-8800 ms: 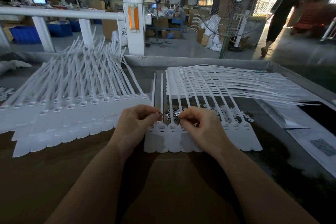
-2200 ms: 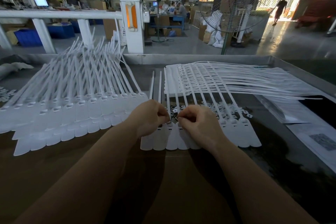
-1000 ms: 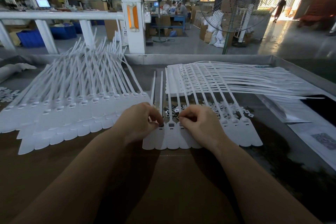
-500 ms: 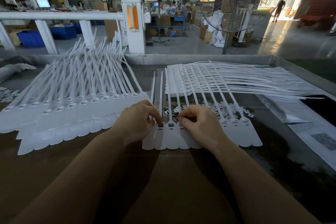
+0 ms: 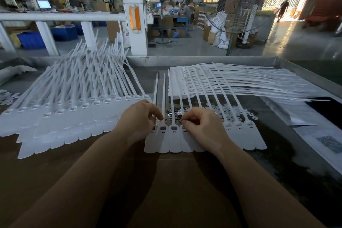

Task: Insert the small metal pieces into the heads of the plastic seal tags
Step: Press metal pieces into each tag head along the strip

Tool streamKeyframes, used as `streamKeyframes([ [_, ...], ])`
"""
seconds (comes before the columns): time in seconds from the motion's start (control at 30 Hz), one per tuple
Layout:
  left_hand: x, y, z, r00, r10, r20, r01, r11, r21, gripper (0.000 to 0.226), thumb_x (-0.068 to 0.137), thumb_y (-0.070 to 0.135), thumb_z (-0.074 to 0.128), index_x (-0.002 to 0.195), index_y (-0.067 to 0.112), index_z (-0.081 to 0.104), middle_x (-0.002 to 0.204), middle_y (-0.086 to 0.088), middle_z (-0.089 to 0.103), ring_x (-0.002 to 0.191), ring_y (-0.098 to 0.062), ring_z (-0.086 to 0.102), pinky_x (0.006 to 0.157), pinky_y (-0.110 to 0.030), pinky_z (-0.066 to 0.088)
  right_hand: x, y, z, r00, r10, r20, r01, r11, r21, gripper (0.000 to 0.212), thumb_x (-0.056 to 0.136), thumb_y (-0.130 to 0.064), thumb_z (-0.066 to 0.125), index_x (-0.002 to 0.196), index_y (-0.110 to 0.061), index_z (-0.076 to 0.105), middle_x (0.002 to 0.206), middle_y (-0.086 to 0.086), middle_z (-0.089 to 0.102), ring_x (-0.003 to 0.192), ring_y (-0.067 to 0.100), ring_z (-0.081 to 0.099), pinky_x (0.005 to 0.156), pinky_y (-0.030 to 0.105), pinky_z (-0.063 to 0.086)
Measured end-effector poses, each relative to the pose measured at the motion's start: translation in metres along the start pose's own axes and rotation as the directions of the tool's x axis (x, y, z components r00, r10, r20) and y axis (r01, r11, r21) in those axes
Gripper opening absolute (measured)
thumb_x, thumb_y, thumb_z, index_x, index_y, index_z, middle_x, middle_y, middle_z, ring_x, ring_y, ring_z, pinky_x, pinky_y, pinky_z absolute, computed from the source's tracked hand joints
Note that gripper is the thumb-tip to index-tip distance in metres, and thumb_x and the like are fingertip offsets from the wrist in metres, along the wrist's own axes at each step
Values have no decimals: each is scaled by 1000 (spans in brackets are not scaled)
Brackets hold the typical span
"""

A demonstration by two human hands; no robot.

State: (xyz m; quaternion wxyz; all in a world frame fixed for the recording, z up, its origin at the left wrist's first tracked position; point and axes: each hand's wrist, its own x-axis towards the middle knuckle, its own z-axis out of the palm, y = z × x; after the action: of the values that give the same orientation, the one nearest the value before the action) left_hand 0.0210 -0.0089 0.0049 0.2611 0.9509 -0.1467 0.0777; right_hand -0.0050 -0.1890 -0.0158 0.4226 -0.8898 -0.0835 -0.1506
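Row of white seal tags (image 5: 174, 140) flat on tabletop (image 5: 175, 187), heads side by side, straps running away from person. Left hand (image 5: 140, 120) over leftmost heads, fingertips pinched together on something small; cannot tell what. Right hand (image 5: 201, 126) curled, grip pinching at tag head; piece not discernible. Loose metal pieces (image 5: 174, 113) heaped between straps, just beyond fingers. Fanned tag stack (image 5: 74, 109) left.

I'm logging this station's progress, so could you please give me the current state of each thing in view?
Left hand: fingers curled, pinching at a tag head.
Right hand: fingers curled at a tag head; a held piece cannot be made out.
Row of white plastic seal tags: flat, heads side by side.
Small shiny metal pieces: loose pile behind the row.
Left pile of white tags: fanned, overlapping.
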Motion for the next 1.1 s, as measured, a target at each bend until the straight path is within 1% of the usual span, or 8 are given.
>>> streamKeyframes([
  [0.1, 4, 4, 3, 1000, -17, -9, 17, 1000, -20, 21, 90, 12, 56, 97, 26, 70, 94, 9, 53, 88, -11, 53, 81, -26, 47, 0, 1, 0, 1000, 2, 1, -2, 1000, 6, 7, 84, -14, 65, 89, -17, 69, 81, -9, 65, 79, 1, 61, 73, 11, 47],
  [0.2, 9, 10, 6, 1000, -15, 21, 15, 1000, -6, 19, 90, 19, 58, 103, 25, 70, 89, 9, 50, 80, -9, 49, 76, -24, 43, 0, 1, -1, 999, -2, -51, 4, 999, 46, 8, 84, -12, 65, 87, -17, 70, 77, -12, 64, 75, -2, 60, 69, 8, 46],
  [0.4, 18, 19, 14, 994, -103, 18, 104, 994, -18, 22, 91, 21, 58, 110, 23, 68, 106, 0, 64, 89, -15, 59, 87, -34, 51, 2, 7, -7, 962, 53, -270, -59, 998, -15, 8, 87, -14, 61, 89, -18, 67, 85, -3, 65, 82, 9, 59, 76, 25, 50],
  [0.53, 27, 21, 23, 981, -192, 15, 191, 981, 22, 29, 93, 21, 52, 120, 28, 61, 108, -3, 62, 92, -23, 60, 94, -45, 46, 3, 9, -8, 963, 67, -260, -78, 996, -34, 9, 87, -13, 61, 90, -17, 67, 85, -2, 65, 81, 10, 60, 78, 30, 53],
  [0.63, 32, 21, 29, 974, -225, 28, 222, 971, 88, 37, 92, 17, 48, 126, 31, 56, 117, -4, 57, 98, -24, 59, 100, -46, 38, 3, 8, -7, 968, 70, -242, -84, 995, -47, 9, 86, -13, 61, 91, -16, 68, 84, -4, 65, 82, 11, 60, 79, 33, 53],
  [0.77, 32, 22, 33, 969, -243, -38, 246, 966, 76, 31, 92, 18, 51, 116, 34, 63, 113, -2, 61, 101, -23, 57, 102, -45, 32, 3, 8, -5, 972, 68, -223, -82, 995, -54, 9, 87, -15, 61, 92, -17, 68, 84, -6, 65, 82, 10, 60, 78, 32, 53],
  [0.9, 30, 22, 35, 964, -245, -104, 249, 968, 36, 23, 91, 18, 56, 104, 32, 68, 111, 0, 63, 101, -22, 57, 103, -49, 35, 3, 8, -4, 976, 66, -205, -80, 995, -58, 9, 87, -15, 61, 92, -16, 68, 86, -3, 66, 84, 12, 61, 80, 33, 53],
  [1.1, 26, 20, 31, 972, -204, -119, 203, 979, -15, 16, 89, 25, 61, 102, 21, 69, 110, -3, 60, 101, -22, 57, 95, -46, 45, 3, 8, -5, 976, 76, -202, -86, 996, -40, 8, 86, -16, 62, 91, -17, 68, 87, -4, 66, 86, 10, 60, 81, 30, 52],
])
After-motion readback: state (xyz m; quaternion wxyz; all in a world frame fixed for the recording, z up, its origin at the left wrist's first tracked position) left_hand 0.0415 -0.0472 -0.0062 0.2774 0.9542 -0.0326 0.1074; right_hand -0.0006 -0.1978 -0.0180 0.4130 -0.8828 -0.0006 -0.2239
